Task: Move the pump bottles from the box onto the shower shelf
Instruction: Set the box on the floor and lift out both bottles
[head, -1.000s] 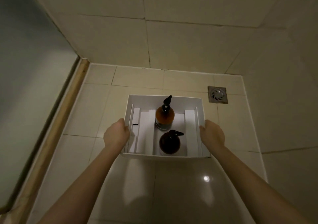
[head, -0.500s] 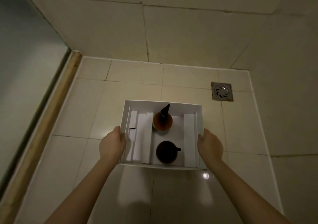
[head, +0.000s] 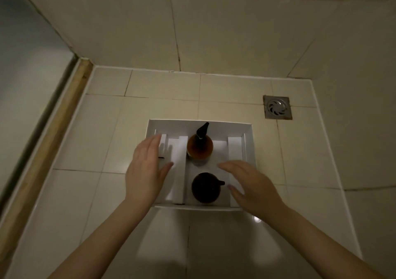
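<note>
A white open box (head: 201,123) rests on the tiled shower floor. Two amber pump bottles with black pumps stand inside it: the far bottle (head: 199,148) toward the back, the near bottle (head: 205,187) toward the front. My left hand (head: 146,169) hovers over the box's left side with fingers spread, holding nothing. Over the right side, my right hand (head: 249,184) is open too, its fingers just right of the near bottle. Neither hand touches a bottle. No shower shelf is in view.
White cardboard dividers (head: 179,169) run front to back inside the box. A square metal floor drain (head: 277,107) lies at the back right. Tiled walls close the back and right. A wooden threshold strip (head: 53,126) and a glass panel (head: 25,68) border the left.
The box went down onto the floor and both hands let go of its sides. They now hover open over the inside of the box.
</note>
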A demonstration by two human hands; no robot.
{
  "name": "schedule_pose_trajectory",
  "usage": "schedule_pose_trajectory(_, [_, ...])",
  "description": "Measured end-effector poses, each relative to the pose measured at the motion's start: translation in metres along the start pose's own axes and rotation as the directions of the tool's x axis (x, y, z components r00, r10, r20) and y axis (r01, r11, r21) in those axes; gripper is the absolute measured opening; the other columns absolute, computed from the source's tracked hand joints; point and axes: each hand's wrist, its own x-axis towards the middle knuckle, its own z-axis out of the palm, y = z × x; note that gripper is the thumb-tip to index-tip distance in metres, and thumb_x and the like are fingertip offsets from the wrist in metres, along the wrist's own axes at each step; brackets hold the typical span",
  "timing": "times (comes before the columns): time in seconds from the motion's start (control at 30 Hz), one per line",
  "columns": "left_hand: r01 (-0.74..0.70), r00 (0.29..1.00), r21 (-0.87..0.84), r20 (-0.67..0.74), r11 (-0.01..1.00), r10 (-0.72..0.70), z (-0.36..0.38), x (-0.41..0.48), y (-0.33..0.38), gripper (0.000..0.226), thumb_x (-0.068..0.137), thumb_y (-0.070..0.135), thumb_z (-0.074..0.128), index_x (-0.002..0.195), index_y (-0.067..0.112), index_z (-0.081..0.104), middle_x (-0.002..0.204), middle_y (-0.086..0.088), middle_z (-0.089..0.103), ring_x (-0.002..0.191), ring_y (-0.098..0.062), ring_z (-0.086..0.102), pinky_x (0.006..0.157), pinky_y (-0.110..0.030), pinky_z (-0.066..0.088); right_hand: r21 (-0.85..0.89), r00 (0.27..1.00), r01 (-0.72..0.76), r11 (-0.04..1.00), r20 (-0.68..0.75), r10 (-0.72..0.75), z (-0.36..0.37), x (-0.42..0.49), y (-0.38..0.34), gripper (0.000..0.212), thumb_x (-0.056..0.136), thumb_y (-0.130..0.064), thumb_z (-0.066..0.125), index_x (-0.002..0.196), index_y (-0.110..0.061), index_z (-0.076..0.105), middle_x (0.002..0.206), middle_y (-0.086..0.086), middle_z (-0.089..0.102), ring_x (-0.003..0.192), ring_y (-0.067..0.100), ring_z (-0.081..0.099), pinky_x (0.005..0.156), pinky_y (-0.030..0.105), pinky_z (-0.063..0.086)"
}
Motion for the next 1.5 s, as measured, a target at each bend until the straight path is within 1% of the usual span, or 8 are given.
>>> schedule_pose_trajectory(0.1, [0.035, 0.994, -0.187, 0.109, 0.982, -0.015, 0.015, 0.015, 0.017, 0.087, 0.07, 0.04, 0.075, 0.141, 0.023, 0.028, 0.141, -0.003, 0.045, 0.127, -0.018, 0.045, 0.096, -0.024, 0.034, 0.134, 0.96, -0.103, 0.986, 0.271, 0.064, 0.012, 0.011, -0.01, 0.057, 0.073, -0.046, 0.057, 0.127, -0.041, 0.04, 0.13, -0.014, 0.049, 0.115, 0.003, 0.048, 0.094, 0.026, 0.049])
schedule_pose_trajectory(0.4, [-0.067, 0.904, -0.357, 0.374, 0.932, 0.209, 0.055, 0.051, 0.031, 0.081, 0.058, 0.041, 0.081, 0.127, 0.025, 0.041, 0.127, 0.0, 0.053, 0.114, -0.017, 0.052, 0.087, -0.025, 0.043, 0.177, 0.924, -0.139, 0.974, 0.376, 0.063, 0.048, 0.026, -0.003, 0.08, 0.07, -0.045, 0.073, 0.133, -0.051, 0.024, 0.139, -0.014, 0.04, 0.124, 0.012, 0.047, 0.101, 0.03, 0.041])
schedule_pose_trajectory(0.6, [-0.009, 0.931, -0.378, 0.336, 0.926, 0.146, 0.056, 0.056, 0.037, 0.071, 0.059, 0.03, 0.083, 0.12, 0.021, 0.049, 0.12, -0.002, 0.058, 0.109, -0.019, 0.055, 0.086, -0.033, 0.048, 0.125, 0.932, -0.108, 0.986, 0.358, 0.057, 0.048, 0.026, 0.003, 0.081, 0.069, -0.046, 0.072, 0.132, -0.053, 0.021, 0.136, -0.012, 0.045, 0.12, 0.015, 0.051, 0.099, 0.031, 0.044])
schedule_pose_trajectory(0.8, [-0.039, 0.887, -0.414, 0.404, 0.909, 0.222, 0.05, 0.055, 0.032, 0.069, 0.058, 0.042, 0.081, 0.117, 0.024, 0.052, 0.118, 0.0, 0.059, 0.109, -0.018, 0.054, 0.091, -0.04, 0.049, 0.132, 0.938, -0.237, 0.963, 0.291, 0.191, 0.048, 0.026, 0.012, 0.058, 0.071, -0.039, 0.07, 0.117, -0.049, 0.036, 0.119, -0.013, 0.052, 0.107, 0.01, 0.056, 0.09, 0.031, 0.052])
schedule_pose_trajectory(0.93, [-0.045, 0.876, -0.44, 0.414, 0.897, 0.247, 0.052, 0.053, 0.033, 0.077, 0.06, 0.038, 0.081, 0.127, 0.023, 0.046, 0.126, -0.001, 0.053, 0.117, -0.018, 0.049, 0.097, -0.032, 0.043, 0.2, 0.924, -0.319, 0.926, 0.284, 0.257, 0.058, 0.022, 0.013, 0.064, 0.068, -0.028, 0.074, 0.119, -0.04, 0.037, 0.118, -0.01, 0.05, 0.105, 0.012, 0.056, 0.089, 0.029, 0.052])
schedule_pose_trajectory(1.13, [0.038, 0.911, -0.483, 0.376, 0.875, 0.168, 0.056, 0.047, 0.039, 0.076, 0.059, 0.027, 0.083, 0.126, 0.018, 0.048, 0.122, -0.004, 0.058, 0.114, -0.023, 0.054, 0.095, -0.042, 0.047, 0.212, 0.912, -0.374, 0.903, 0.259, 0.318, 0.061, 0.025, 0.008, 0.059, 0.066, -0.027, 0.074, 0.113, -0.035, 0.04, 0.107, -0.01, 0.052, 0.094, 0.012, 0.058, 0.08, 0.025, 0.053])
schedule_pose_trajectory(1.3, [0.179, 0.944, -0.568, 0.329, 0.803, 0.022, 0.048, 0.039, 0.041, 0.076, 0.052, 0.02, 0.088, 0.117, 0.021, 0.05, 0.112, 0.006, 0.056, 0.105, -0.012, 0.052, 0.08, -0.016, 0.042, 0.194, 0.926, -0.342, 0.919, 0.236, 0.295, 0.048, 0.028, 0.008, 0.039, 0.068, -0.033, 0.071, 0.096, -0.036, 0.044, 0.089, -0.017, 0.044, 0.093, 0.008, 0.056, 0.069, 0.005, 0.032])
schedule_pose_trajectory(1.5, [0.235, 0.966, -0.707, 0.246, 0.667, -0.079, -0.003, 0.042, 0.027, 0.078, 0.054, 0.011, 0.085, 0.122, 0.024, 0.049, 0.117, 0.004, 0.055, 0.106, -0.002, 0.052, 0.08, -0.014, 0.044, 0.582, 0.946, -0.247, 0.774, -0.029, 0.324, -0.011, 0.04, -0.004, 0.058, 0.051, -0.032, 0.083, 0.101, -0.035, 0.054, 0.098, -0.018, 0.062, 0.096, -0.004, 0.059, 0.082, 0.015, 0.049])
